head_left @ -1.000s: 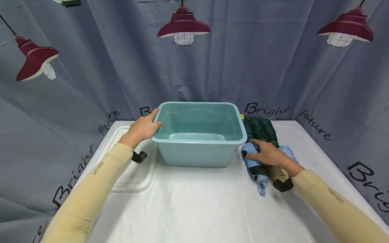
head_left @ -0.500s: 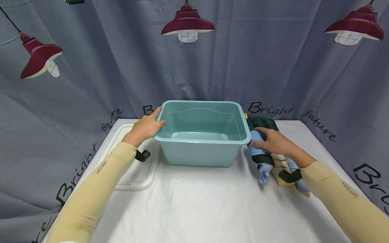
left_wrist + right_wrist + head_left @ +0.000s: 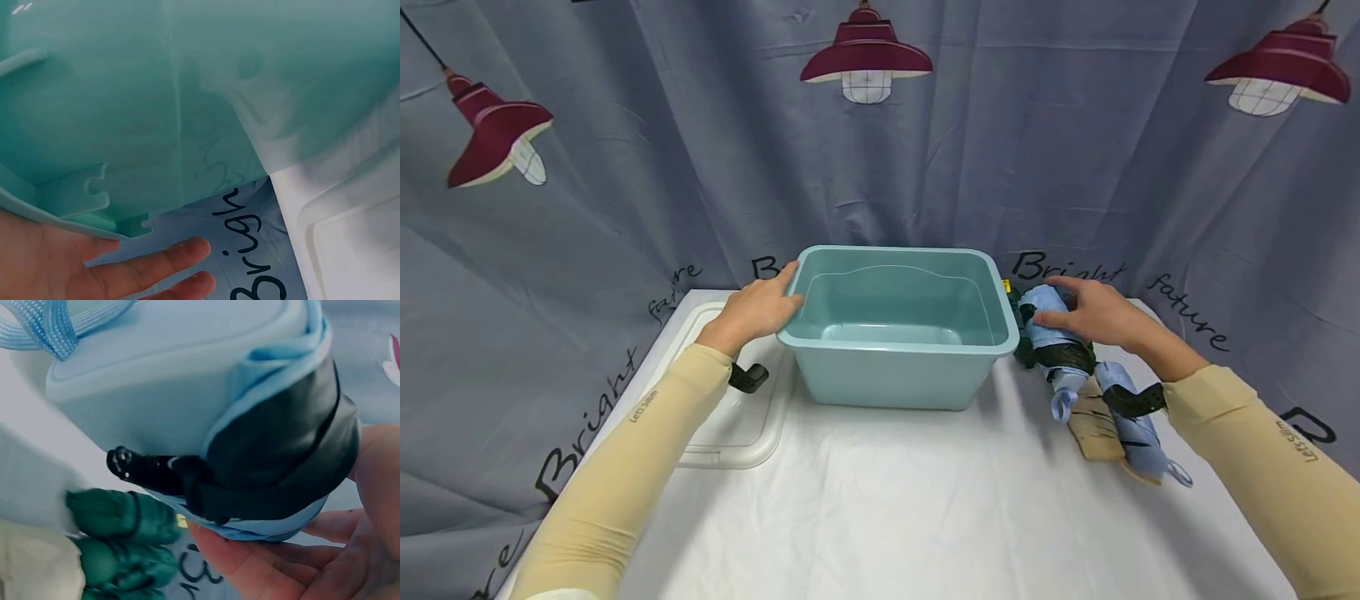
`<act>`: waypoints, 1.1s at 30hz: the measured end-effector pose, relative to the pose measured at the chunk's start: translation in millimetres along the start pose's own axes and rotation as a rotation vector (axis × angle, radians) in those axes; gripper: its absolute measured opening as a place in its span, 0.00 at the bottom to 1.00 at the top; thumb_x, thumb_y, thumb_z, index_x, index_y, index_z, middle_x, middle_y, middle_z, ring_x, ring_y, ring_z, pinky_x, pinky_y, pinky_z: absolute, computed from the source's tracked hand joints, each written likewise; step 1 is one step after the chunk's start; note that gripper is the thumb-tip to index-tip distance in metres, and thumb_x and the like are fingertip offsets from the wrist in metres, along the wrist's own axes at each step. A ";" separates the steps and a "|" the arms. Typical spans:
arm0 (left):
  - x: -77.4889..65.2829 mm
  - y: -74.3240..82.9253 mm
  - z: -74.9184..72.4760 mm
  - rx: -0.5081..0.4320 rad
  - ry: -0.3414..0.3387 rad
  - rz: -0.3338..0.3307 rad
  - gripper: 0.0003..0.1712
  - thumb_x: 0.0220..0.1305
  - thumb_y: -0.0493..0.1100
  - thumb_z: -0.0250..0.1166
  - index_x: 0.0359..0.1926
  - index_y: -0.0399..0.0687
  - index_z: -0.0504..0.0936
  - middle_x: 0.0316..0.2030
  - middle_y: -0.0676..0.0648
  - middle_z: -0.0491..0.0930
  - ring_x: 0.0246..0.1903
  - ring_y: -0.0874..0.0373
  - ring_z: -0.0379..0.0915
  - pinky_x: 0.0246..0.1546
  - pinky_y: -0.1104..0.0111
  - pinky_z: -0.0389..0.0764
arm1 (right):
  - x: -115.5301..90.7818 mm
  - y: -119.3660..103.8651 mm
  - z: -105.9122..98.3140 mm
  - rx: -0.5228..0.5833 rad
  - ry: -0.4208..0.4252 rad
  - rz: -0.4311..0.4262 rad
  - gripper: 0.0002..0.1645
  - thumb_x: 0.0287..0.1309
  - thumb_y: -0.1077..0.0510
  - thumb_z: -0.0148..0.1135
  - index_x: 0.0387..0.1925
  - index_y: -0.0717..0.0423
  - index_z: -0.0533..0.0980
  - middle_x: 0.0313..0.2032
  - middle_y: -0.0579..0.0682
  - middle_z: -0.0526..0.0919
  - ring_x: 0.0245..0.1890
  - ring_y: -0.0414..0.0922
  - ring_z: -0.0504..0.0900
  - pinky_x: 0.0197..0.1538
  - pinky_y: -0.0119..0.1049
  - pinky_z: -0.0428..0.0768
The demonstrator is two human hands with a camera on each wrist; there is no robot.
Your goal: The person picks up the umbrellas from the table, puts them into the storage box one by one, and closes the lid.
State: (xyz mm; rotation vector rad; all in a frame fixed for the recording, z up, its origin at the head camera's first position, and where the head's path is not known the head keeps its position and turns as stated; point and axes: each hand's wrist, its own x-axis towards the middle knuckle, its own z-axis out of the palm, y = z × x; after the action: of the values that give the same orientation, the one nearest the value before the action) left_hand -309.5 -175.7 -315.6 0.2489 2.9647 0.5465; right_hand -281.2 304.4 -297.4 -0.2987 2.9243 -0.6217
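Observation:
My right hand (image 3: pixel 1101 317) grips a light blue folding umbrella (image 3: pixel 1052 329) with a black band round it, raised over the right end of the table. In the right wrist view, its flat handle end with a cord loop (image 3: pixel 59 328) faces the camera, and the fingers wrap the far side. The left hand (image 3: pixel 751 315) holds the left rim of a teal storage bin (image 3: pixel 887 379), thumb over the edge. Seen from the left wrist, its fingers (image 3: pixel 156 265) reach out below the rim. Nothing shows inside the bin.
Right of the bin lie a beige folding umbrella (image 3: pixel 1093 429), another light blue umbrella (image 3: pixel 1138 433) and dark green bundles (image 3: pixel 125 515). A white lid (image 3: pixel 730 446) lies flat on the left. Behind the white-covered table (image 3: pixel 880 517) hangs a grey-blue curtain (image 3: pixel 1045 167).
My right hand has taken the light blue umbrella from the pile and moved it up and back, uncovering the beige one and the other blue one. The left hand stays on the rim.

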 end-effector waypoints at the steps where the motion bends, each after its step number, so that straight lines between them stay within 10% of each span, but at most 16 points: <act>1: -0.6 0.2 0.0 -0.006 0.003 -0.003 0.43 0.72 0.56 0.43 0.82 0.60 0.37 0.42 0.40 0.79 0.42 0.46 0.75 0.40 0.53 0.72 | 0.1 -1.2 -4.8 -0.002 0.001 0.004 0.54 0.64 0.37 0.64 0.76 0.65 0.54 0.35 0.59 0.79 0.28 0.48 0.76 0.28 0.41 0.73; 10: -3.4 0.3 1.6 -0.057 -0.008 -0.005 0.42 0.73 0.56 0.45 0.82 0.62 0.39 0.32 0.40 0.76 0.21 0.51 0.67 0.24 0.61 0.66 | 3.1 -18.7 -41.1 -0.036 0.023 -0.001 0.53 0.65 0.36 0.61 0.76 0.64 0.54 0.55 0.74 0.76 0.36 0.53 0.82 0.35 0.46 0.80; 14: -3.2 -0.1 2.3 -0.035 0.004 -0.020 0.42 0.73 0.58 0.45 0.81 0.63 0.39 0.38 0.40 0.79 0.29 0.50 0.73 0.29 0.59 0.69 | 10.4 -34.5 -51.7 -0.051 0.038 -0.021 0.52 0.65 0.36 0.60 0.76 0.62 0.56 0.58 0.74 0.74 0.46 0.59 0.80 0.41 0.50 0.82; 23: -1.9 2.8 4.2 0.010 0.027 -0.047 0.44 0.72 0.62 0.46 0.82 0.63 0.39 0.56 0.36 0.79 0.47 0.45 0.76 0.37 0.54 0.73 | 31.2 -81.5 -56.5 0.011 0.011 -0.055 0.50 0.64 0.37 0.63 0.77 0.57 0.58 0.31 0.54 0.78 0.21 0.48 0.75 0.27 0.41 0.75; 28: -1.4 3.3 4.5 0.056 0.056 -0.032 0.44 0.71 0.61 0.46 0.82 0.61 0.41 0.66 0.35 0.73 0.53 0.43 0.75 0.39 0.51 0.74 | 47.4 -106.6 -50.2 0.039 -0.028 -0.084 0.48 0.65 0.39 0.62 0.77 0.55 0.58 0.50 0.61 0.80 0.27 0.49 0.80 0.32 0.40 0.79; 33: -2.9 4.3 5.3 0.063 0.056 -0.033 0.44 0.71 0.61 0.47 0.82 0.61 0.41 0.52 0.36 0.80 0.45 0.46 0.76 0.33 0.55 0.73 | 70.9 -130.4 -37.2 0.097 -0.109 -0.085 0.48 0.65 0.41 0.63 0.78 0.56 0.56 0.65 0.64 0.71 0.44 0.53 0.83 0.37 0.39 0.84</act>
State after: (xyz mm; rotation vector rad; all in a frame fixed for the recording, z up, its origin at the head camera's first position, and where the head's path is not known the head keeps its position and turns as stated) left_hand -305.3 -170.5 -318.6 0.1928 3.0377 0.4637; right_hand -335.1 186.4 -216.2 -0.4335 2.7794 -0.7323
